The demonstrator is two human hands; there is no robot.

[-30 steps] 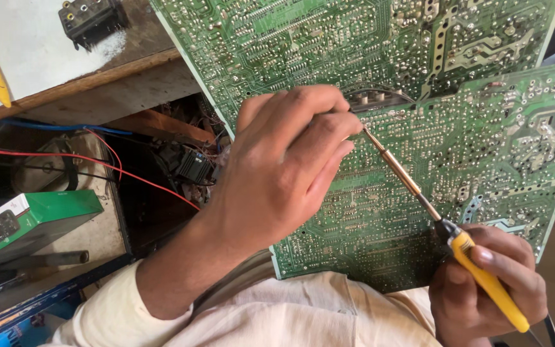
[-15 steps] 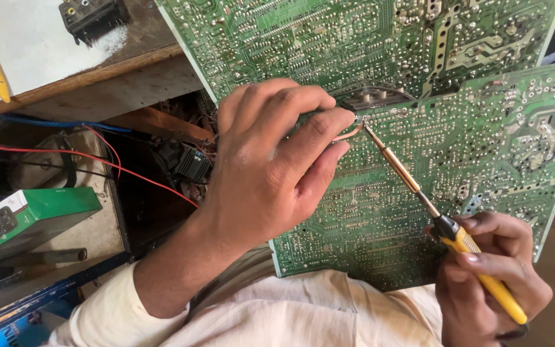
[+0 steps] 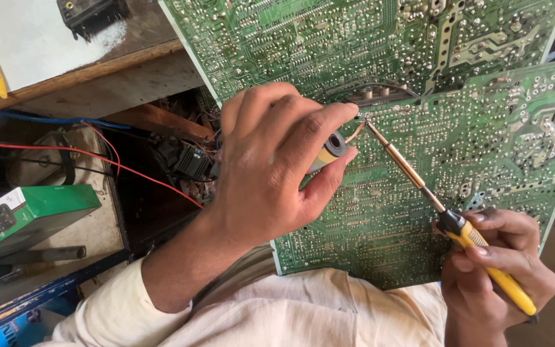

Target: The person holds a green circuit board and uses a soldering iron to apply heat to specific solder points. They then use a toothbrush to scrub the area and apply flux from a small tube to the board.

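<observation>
Green circuit board (image 3: 419, 128): solder side up, under both hands. Left hand (image 3: 277, 160): closed on small solder spool (image 3: 334, 146), wire fed to tip. Right hand (image 3: 496, 270): grips yellow-handled soldering iron (image 3: 457, 225), tip on joint just past left fingertips. Step, prob.: soldering one joint; needs steady tip, min. feed.

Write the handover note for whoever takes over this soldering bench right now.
Left hand: grips a small solder tube, feeding wire to one joint.
Right hand: holds the yellow-handled soldering iron, tip on that same joint.
Green circuit board: solder side up, propped over the lap.
Done: iron and solder meet at the joint.
Left: can't tell if the joint has flowed; lift both clear after.
</observation>
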